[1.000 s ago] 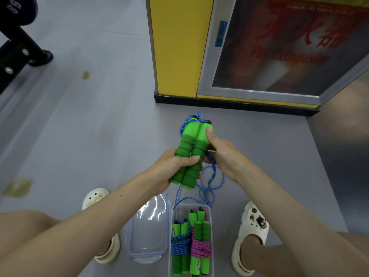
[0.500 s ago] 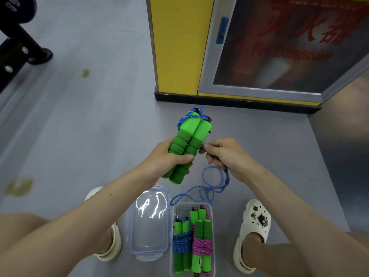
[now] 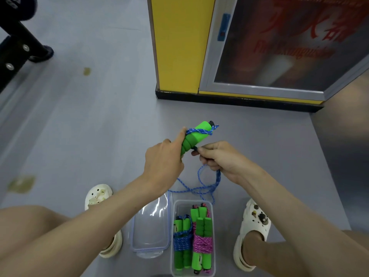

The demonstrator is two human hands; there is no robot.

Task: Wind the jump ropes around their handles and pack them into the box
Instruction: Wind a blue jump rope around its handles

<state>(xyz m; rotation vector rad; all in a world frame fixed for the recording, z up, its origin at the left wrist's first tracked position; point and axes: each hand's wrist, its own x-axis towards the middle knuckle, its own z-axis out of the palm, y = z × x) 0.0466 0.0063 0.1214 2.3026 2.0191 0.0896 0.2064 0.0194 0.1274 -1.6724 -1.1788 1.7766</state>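
Observation:
My left hand (image 3: 163, 160) grips a pair of green foam handles (image 3: 194, 137) held together, tilted up to the right, with one finger stretched along them. A blue rope (image 3: 201, 184) crosses the handles near their top and hangs in loose loops below. My right hand (image 3: 216, 157) pinches that rope just right of the handles. On the floor below stands a clear plastic box (image 3: 212, 262). It holds a blue-wound rope bundle (image 3: 182, 241) and a pink-wound rope bundle (image 3: 201, 239).
The box's clear lid (image 3: 150, 232) lies on the floor left of it. My feet in white clogs (image 3: 252, 232) flank the box. A yellow pillar (image 3: 177, 45) and a glass-fronted cabinet (image 3: 279, 47) stand ahead. Black equipment (image 3: 14, 43) sits far left.
The handles have tilted further to the right and my left hand has rolled over them. A turn of blue rope now lies across their top. My right hand shifted slightly right.

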